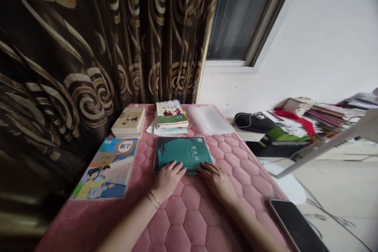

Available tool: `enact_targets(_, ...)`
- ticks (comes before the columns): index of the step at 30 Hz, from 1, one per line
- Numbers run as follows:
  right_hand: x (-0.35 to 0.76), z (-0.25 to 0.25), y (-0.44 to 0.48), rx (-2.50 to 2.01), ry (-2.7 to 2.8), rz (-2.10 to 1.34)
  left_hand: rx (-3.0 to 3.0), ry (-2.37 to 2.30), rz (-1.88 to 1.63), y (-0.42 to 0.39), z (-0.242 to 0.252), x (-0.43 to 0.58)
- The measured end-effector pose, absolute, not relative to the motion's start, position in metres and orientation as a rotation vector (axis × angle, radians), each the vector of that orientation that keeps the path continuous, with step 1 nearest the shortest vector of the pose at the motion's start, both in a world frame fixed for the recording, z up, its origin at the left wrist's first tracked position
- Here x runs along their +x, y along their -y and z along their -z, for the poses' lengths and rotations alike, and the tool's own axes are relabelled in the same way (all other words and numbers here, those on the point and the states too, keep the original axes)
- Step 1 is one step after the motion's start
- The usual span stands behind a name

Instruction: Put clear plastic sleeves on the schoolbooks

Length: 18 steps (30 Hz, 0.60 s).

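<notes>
Two hands in the head view, both on a teal paperback book [183, 154] lying on a pink quilted counter [189, 220]. Left hand [167, 181]: fingers [176, 168] spread moderately, flat on the book's lower edge, not gripping. Right hand [217, 181]: fingers [203, 168] held close together, tips at the lower right corner, apparently on top, though that edge is hard to make out. Book sits mid-counter, right of a maths textbook [104, 169]. Farther along lie a book pile [128, 122], a green-covered stack [171, 113] and a clear plastic sleeve [209, 120]. Risk: a black phone [295, 226] at the counter's edge could drop if an arm catches it; a bump could topple the green-covered stack.
</notes>
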State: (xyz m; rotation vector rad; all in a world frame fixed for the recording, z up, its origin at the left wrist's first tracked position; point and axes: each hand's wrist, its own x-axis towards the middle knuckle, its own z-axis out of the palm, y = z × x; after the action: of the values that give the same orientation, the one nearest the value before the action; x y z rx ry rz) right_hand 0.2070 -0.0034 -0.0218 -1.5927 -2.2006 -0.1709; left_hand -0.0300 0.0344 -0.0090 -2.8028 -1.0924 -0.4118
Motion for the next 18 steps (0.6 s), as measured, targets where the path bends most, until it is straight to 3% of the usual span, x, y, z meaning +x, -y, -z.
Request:
enact_targets(8,0.172,0.001,0.003,-1.656,2.086,0.040,-2.841,1.369,0.883,-0.034,0.015,-0.018)
enact_targets(18,0.156,0.013,-0.003,-1.554,2.073,0.019,-2.888,1.267,0.955,-0.043,0.020,-0.038)
